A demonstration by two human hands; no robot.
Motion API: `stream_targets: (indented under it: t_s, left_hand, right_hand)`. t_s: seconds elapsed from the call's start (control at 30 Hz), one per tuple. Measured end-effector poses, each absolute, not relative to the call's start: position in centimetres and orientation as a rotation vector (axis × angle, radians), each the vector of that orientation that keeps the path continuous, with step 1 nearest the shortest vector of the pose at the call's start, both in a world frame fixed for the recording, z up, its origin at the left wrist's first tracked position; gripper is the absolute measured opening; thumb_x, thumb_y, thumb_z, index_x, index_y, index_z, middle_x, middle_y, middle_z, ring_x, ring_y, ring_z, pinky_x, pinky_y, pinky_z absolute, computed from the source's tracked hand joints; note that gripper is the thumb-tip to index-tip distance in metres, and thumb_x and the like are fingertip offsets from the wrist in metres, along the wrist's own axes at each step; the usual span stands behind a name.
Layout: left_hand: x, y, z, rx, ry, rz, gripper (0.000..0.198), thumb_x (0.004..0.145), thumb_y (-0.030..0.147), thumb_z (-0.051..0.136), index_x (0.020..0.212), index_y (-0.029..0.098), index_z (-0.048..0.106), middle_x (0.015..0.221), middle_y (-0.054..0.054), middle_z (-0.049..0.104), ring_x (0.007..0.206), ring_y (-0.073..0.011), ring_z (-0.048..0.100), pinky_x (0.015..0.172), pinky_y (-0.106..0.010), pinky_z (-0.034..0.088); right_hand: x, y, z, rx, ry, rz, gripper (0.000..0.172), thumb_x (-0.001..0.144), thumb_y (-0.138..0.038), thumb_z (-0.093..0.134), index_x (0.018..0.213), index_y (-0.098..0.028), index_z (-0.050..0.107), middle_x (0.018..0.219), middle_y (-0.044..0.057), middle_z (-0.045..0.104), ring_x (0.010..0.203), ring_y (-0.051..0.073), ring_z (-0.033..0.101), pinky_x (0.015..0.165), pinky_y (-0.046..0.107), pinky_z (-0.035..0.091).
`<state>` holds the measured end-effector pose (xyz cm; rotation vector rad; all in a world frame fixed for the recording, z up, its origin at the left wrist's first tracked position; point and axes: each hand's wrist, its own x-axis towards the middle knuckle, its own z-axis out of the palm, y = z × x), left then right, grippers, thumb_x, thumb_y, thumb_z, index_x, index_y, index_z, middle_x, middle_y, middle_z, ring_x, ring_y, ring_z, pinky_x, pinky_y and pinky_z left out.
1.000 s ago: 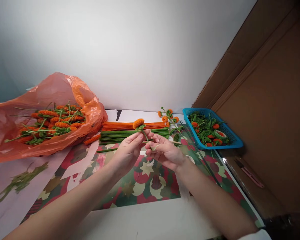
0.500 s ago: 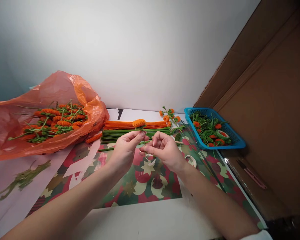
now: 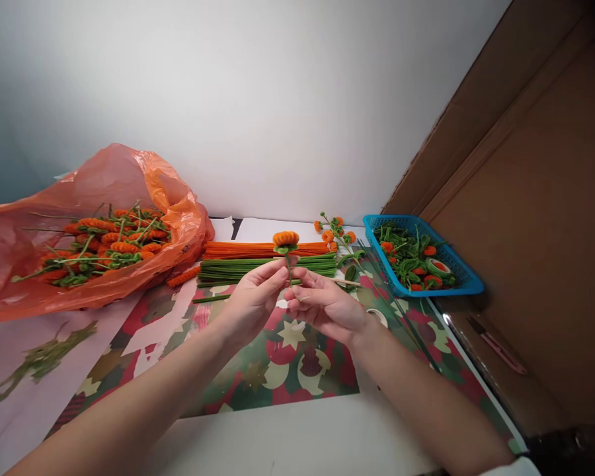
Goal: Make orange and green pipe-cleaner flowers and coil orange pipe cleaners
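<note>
A small orange pipe-cleaner flower (image 3: 285, 240) on a thin green stem stands upright between both hands above the patterned paper. My left hand (image 3: 256, 299) pinches the stem just under the flower head with thumb and forefinger. My right hand (image 3: 325, 305) is closed on the same stem slightly lower, fingers curled and touching the left hand's fingertips. Behind the hands lie a bundle of green pipe cleaners (image 3: 258, 270) and a bundle of orange pipe cleaners (image 3: 248, 249).
An orange plastic bag (image 3: 129, 192) holding several finished orange flowers lies at the left. A blue basket (image 3: 469, 283) with green and orange pieces sits at the right by brown cardboard (image 3: 540, 218). A flowered sprig (image 3: 334, 233), a tape roll (image 3: 377, 315) and pink-handled scissors (image 3: 498, 347) lie nearby.
The flower has swung from leaning left to upright and shifted slightly right. The right hand's fingers have closed in against the left hand's fingertips on the stem.
</note>
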<state>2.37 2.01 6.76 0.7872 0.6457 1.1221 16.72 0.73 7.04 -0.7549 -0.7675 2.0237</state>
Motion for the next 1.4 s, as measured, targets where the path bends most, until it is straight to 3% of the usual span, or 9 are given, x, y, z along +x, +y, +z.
stream_targets:
  t_s: [0.17,0.4,0.5,0.67,0.73,0.87,1.0,1.23,1.4]
  left_hand:
    - [2.0,2.2,7.1,0.813,0.714,1.161,0.03,0.051,0.033,0.089,0.059,0.014,0.067,0.065,-0.001,0.066,0.059,-0.0111,0.058,0.058,-0.023,0.048]
    - [1.8,2.4,7.3,0.739,0.79,1.214,0.036,0.041,0.032,0.092,0.054,0.015,0.063,0.056,0.003,0.061,0.05,-0.0094,0.054,0.049,-0.022,0.045]
    - [1.8,2.5,7.0,0.76,0.82,1.249,0.035,0.042,0.032,0.092,0.053,0.016,0.063,0.058,0.002,0.063,0.055,-0.0116,0.057,0.05,-0.022,0.044]
    - [1.8,2.5,6.1,0.838,0.97,1.338,0.025,0.053,0.031,0.088,0.061,0.017,0.068,0.065,0.001,0.068,0.069,-0.0126,0.06,0.069,-0.024,0.045]
    - [1.8,2.5,5.8,0.855,1.01,1.345,0.023,0.057,0.031,0.086,0.064,0.017,0.069,0.068,0.0,0.068,0.07,-0.0131,0.06,0.07,-0.024,0.044]
    - [1.9,2.5,6.0,0.811,0.867,1.257,0.026,0.058,0.035,0.085,0.067,0.016,0.071,0.069,-0.001,0.068,0.065,-0.0128,0.059,0.067,-0.025,0.044]
    - [2.0,2.5,6.6,0.762,0.679,1.122,0.037,0.056,0.038,0.087,0.086,0.019,0.076,0.079,-0.002,0.072,0.065,-0.0123,0.06,0.067,-0.026,0.047]
    - [1.8,2.5,7.1,0.814,0.744,1.195,0.029,0.048,0.033,0.091,0.066,0.017,0.075,0.06,0.0,0.068,0.059,-0.0114,0.059,0.066,-0.025,0.047]
    - [1.6,2.5,6.9,0.866,0.803,1.23,0.026,0.051,0.032,0.089,0.058,0.016,0.071,0.064,-0.002,0.07,0.064,-0.014,0.063,0.064,-0.025,0.048]
  right_hand:
    - [16.3,0.5,6.8,-0.699,-0.731,2.094,0.04,0.061,-0.022,0.084,0.073,-0.019,0.046,0.07,-0.004,0.071,0.06,0.01,0.068,0.059,0.02,0.05]
    - [16.3,0.2,6.9,-0.757,-1.158,1.67,0.036,0.072,-0.03,0.078,0.074,-0.021,0.043,0.074,0.0,0.073,0.067,0.016,0.072,0.066,0.027,0.054]
    - [16.4,-0.3,7.0,-0.899,-1.449,1.263,0.026,0.08,-0.027,0.068,0.074,-0.023,0.044,0.074,0.0,0.069,0.072,0.018,0.071,0.065,0.029,0.053]
    - [16.1,-0.7,6.5,-1.071,-1.903,0.31,0.014,0.082,-0.012,0.049,0.073,-0.022,0.047,0.068,0.001,0.062,0.067,0.017,0.061,0.073,0.035,0.047]
    - [16.0,-0.5,6.5,-1.107,-1.821,0.464,0.014,0.083,-0.015,0.05,0.073,-0.023,0.045,0.067,0.0,0.06,0.066,0.017,0.061,0.07,0.033,0.048]
    - [16.5,0.3,7.1,-0.954,-1.242,1.437,0.03,0.076,-0.03,0.07,0.074,-0.023,0.04,0.067,-0.004,0.061,0.064,0.013,0.063,0.062,0.025,0.049]
    - [17.0,0.8,7.4,-0.73,-0.769,1.988,0.037,0.066,-0.024,0.081,0.078,-0.02,0.047,0.067,-0.006,0.065,0.053,0.004,0.056,0.062,0.018,0.049]
    - [16.5,0.5,6.7,-0.662,-0.688,2.071,0.037,0.066,-0.02,0.081,0.077,-0.02,0.046,0.068,-0.006,0.067,0.052,0.004,0.056,0.061,0.019,0.048]
    - [16.4,0.5,6.8,-0.731,-0.991,1.789,0.04,0.069,-0.032,0.08,0.075,-0.021,0.042,0.067,-0.003,0.069,0.049,0.006,0.052,0.046,0.018,0.034]
